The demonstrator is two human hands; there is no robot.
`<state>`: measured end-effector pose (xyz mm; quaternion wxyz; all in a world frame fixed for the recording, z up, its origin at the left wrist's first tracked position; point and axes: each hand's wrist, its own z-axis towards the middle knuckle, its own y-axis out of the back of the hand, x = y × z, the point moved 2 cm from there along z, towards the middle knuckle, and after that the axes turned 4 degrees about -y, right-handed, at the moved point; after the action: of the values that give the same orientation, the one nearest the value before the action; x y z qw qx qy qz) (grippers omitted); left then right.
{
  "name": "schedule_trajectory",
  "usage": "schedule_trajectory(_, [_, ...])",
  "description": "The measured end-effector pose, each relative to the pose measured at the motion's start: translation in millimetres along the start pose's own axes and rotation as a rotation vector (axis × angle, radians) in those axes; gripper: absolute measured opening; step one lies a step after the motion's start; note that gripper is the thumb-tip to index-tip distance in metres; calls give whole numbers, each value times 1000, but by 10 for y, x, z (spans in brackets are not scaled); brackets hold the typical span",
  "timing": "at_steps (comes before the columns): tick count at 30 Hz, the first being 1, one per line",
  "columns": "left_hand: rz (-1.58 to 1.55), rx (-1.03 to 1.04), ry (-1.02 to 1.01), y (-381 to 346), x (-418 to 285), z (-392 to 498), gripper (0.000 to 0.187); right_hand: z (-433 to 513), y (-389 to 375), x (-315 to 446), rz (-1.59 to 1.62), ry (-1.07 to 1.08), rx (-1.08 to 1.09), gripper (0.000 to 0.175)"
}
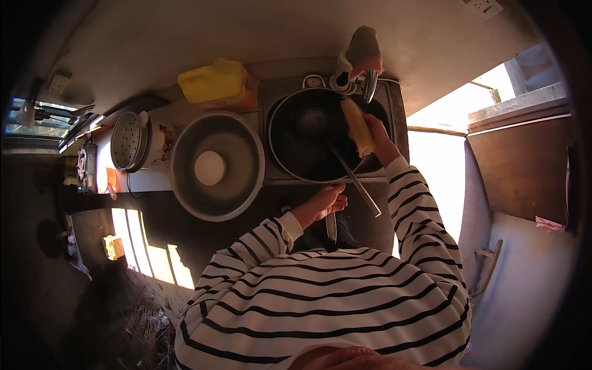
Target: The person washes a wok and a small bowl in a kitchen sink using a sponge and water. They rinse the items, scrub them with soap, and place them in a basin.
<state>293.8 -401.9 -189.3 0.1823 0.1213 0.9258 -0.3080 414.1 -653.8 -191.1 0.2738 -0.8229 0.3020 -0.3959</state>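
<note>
In front of me a dark wok [296, 152] sits over the metal sink [273, 179]. My right hand [379, 138] grips a long, yellowish loofah-like scrubber [355, 125] over the wok's right side. A metal ladle [354, 178] rests in the wok, its long handle leaning out over the near rim. Just below that rim, my left hand [320, 203] has its fingers curled around the wok's handle [330, 226], whose end shows beneath the hand. The wok's inside is dark, so its contents are hard to make out.
Left of the sink stands a large metal basin [247, 185] with a round white object [210, 168] in it. Behind it is a yellow plastic container [213, 85]. A perforated strainer [126, 143] leans farther left. A cloth-wrapped faucet [370, 85] rises behind the wok.
</note>
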Motion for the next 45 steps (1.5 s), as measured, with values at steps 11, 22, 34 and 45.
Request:
schedule_trajectory(11, [-482,-419,-416,-649,173,-106,20,305,361,-80,-733,132,-57,38])
schedule_trajectory(22, [-39,-653,-369,-125,391,-935,17,847,-616,-523,-1317,366,-166,30])
schedule_trajectory(34, [-118,-508,-286,57,287,-1010,21,1270,-628,-662,-2030,-57,247,43])
schedule_trajectory(45, [848,-877,-603,317,295,-1068,34,1258,-293,-271,-1902,73,16,24])
